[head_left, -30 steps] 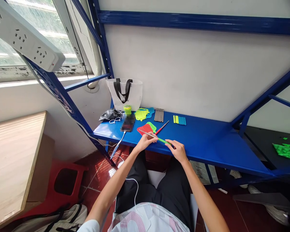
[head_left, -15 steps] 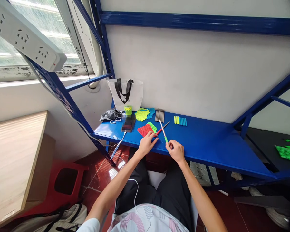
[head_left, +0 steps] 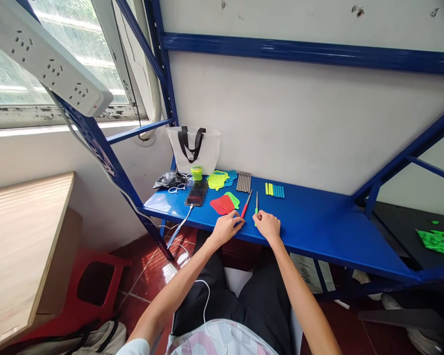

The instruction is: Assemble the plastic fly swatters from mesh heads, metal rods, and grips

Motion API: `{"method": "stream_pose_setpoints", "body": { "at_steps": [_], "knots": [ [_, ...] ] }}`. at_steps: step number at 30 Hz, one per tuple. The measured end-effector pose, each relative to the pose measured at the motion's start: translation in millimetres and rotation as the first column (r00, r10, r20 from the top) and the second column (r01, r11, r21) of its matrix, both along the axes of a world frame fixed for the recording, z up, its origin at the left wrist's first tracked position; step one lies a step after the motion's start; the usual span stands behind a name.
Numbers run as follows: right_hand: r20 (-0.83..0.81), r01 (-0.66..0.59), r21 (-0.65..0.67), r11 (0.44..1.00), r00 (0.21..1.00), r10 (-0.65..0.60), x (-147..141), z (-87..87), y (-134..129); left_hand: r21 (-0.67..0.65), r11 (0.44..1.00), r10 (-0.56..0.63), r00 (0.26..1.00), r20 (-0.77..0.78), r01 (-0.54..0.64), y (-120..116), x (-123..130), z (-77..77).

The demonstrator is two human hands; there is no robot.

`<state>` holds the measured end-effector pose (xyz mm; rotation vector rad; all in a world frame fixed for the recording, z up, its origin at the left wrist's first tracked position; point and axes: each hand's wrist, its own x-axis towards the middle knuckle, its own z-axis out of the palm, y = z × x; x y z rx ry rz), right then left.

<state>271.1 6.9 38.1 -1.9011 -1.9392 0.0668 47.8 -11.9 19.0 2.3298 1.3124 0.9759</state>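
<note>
My left hand point(head_left: 226, 227) is closed, its fingertips at the lower end of a metal rod with a red grip point(head_left: 245, 209). That rod slants up and to the right over the blue tabletop. My right hand point(head_left: 268, 226) is closed around the green handle of a second metal rod point(head_left: 257, 201), which points straight away from me. Beyond my left hand lie a red mesh fly swatter head point(head_left: 222, 204) and a green mesh head point(head_left: 233, 199), partly overlapping. Further back, a row of bare metal rods point(head_left: 243, 182) lies beside several yellow and blue grips point(head_left: 275, 191).
Yellow-green mesh heads point(head_left: 217, 180) and blue ones point(head_left: 231, 178) lie at the back. Left of them are a green tub point(head_left: 197, 173), a phone point(head_left: 195, 195) with a white cable, scissors point(head_left: 176, 188), a black plastic bag point(head_left: 167, 179) and a white tote bag point(head_left: 210, 148). Blue posts frame the table.
The red-gripped rod has swung more upright. The green-handled rod, which tilted up to the left, has come down and now points straight ahead. Both hands sit slightly lower on the table.
</note>
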Motion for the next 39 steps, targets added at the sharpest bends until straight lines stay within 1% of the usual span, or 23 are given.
{"method": "stream_pose_setpoints", "body": {
  "at_steps": [2,4,5,6,7,9,10,12,14,16,17,19,21,23,28,34,39],
  "knots": [
    [-0.025,-0.046,0.023,0.999,0.999,0.047,3,-1.9,1,-0.041,0.996,-0.08,0.996,0.027,0.081,-1,-3,4.6],
    [-0.092,-0.108,0.043,0.993,0.989,0.112,12,-4.3,-1,-0.078,0.983,-0.163,0.983,0.08,0.169,0,-7,9.4],
    [-0.14,-0.154,0.055,0.987,0.977,0.16,19,-5.5,-2,-0.084,0.978,-0.18,0.978,0.108,0.19,1,-10,11.3],
    [-0.19,-0.206,0.075,0.976,0.958,0.217,27,-6.6,-4,-0.078,0.98,-0.173,0.976,0.131,0.184,3,-13,12.5],
    [-0.238,-0.251,0.104,0.962,0.933,0.27,35,-7.7,-6,-0.058,0.987,-0.139,0.979,0.146,0.149,5,-18,13.0],
    [-0.302,-0.284,0.182,0.941,0.895,0.329,49,-10.0,-11,0.008,1.0,-0.02,0.99,0.142,0.019,13,-29,12.0],
    [-0.307,-0.269,0.221,0.937,0.893,0.329,54,-11.3,-13,0.049,0.997,0.05,0.991,0.126,-0.056,17,-34,10.6],
    [-0.26,-0.235,0.266,0.935,0.916,0.304,61,-14.0,-16,0.122,0.976,0.169,0.982,0.079,-0.178,23,-45,7.3],
    [-0.171,-0.258,0.246,0.934,0.937,0.304,65,-16.8,-19,0.161,0.961,0.221,0.975,0.027,-0.223,27,-52,4.1],
    [-0.092,-0.3,0.182,0.936,0.943,0.32,68,-20.0,-20,0.161,0.966,0.208,0.978,-0.011,-0.204,28,-55,1.7],
    [-0.062,-0.303,0.157,0.94,0.947,0.315,69,-21.7,-21,0.15,0.971,0.191,0.981,-0.025,-0.185,28,-55,0.7],
    [-0.014,-0.256,0.151,0.955,0.965,0.261,70,-25.6,-22,0.121,0.98,0.164,0.986,-0.04,-0.158,27,-54,-0.5],
    [0.022,-0.188,0.18,0.966,0.982,0.187,69,-29.4,-23,0.099,0.983,0.159,0.987,-0.04,-0.154,27,-52,-1.1],
    [0.045,-0.158,0.202,0.966,0.987,0.152,68,-32.7,-24,0.087,0.984,0.157,0.987,-0.027,-0.154,28,-51,-1.2],
    [0.056,-0.155,0.228,0.961,0.988,0.146,65,-36.0,-24,0.091,0.983,0.162,0.987,-0.019,-0.16,27,-52,-1.3],
    [0.063,-0.143,0.198,0.97,0.989,0.133,65,-34.9,-23,0.099,0.982,0.165,0.986,-0.029,-0.161,27,-52,-1.1],
    [0.063,-0.146,0.213,0.966,0.989,0.135,65,-35.5,-23,0.105,0.981,0.164,0.986,-0.025,-0.16,27,-52,-0.8]
  ]
}}
